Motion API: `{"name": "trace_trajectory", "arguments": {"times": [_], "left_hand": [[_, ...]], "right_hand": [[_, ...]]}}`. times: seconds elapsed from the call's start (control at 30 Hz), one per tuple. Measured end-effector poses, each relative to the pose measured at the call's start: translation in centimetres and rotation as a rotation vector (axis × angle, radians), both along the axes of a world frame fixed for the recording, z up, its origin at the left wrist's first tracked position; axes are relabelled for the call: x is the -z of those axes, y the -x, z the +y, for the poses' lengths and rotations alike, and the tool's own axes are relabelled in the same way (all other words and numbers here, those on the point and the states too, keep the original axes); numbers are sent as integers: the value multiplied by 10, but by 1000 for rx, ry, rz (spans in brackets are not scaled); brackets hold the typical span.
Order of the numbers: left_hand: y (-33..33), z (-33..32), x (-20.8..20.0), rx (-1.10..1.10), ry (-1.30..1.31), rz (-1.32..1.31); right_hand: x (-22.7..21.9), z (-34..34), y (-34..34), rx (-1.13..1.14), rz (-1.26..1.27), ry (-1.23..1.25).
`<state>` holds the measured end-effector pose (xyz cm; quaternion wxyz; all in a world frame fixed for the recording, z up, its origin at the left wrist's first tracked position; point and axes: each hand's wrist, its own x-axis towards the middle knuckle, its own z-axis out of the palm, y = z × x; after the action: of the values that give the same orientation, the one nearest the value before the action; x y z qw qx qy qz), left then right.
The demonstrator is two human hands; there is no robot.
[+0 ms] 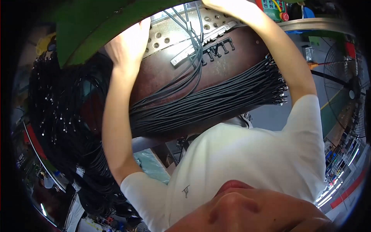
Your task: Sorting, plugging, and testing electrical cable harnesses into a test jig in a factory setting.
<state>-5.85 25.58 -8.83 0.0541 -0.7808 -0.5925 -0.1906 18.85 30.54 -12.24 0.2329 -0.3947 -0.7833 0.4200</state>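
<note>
My left hand [129, 44] reaches up to the holed metal plate [156, 41] of a machine. Its fingers are mostly hidden by the green machine cover [98, 29] and washed out by bright light. Only the wrist end of my right hand [216, 4] shows at the top edge; its fingers are out of sight. Between the hands, several thin black cables [200, 52] hang down from the plate onto the brown work table [154, 77]. They pass over a slotted metal bar [183, 58] and a black moulded strip with short prongs [220, 50].
A thick bundle of black cables [205, 98] lies along the table's near edge, with metal ends at right. More black cables [58, 104] hang in a mass at left. A red push button [285, 16] and a floor fan [349, 92] are at right.
</note>
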Motion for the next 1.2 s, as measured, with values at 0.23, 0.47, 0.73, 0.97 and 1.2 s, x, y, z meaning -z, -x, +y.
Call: {"name": "trace_trajectory", "arguments": {"times": [0.23,0.47,0.73,0.97,1.2], "left_hand": [[-1,17,11,265,-529,322],[17,39,42,338,-703,232],[-3,23,22,273,-290,345],[-30,21,79,40,-71,-217],[-44,17,53,-77,79,-357]], "right_hand": [[11,9,21,69,-326,-46],[16,13,6,107,-370,-65],[15,20,14,92,-374,-346],[28,23,18,153,-69,-312],[53,38,9,138,10,-149]]}}
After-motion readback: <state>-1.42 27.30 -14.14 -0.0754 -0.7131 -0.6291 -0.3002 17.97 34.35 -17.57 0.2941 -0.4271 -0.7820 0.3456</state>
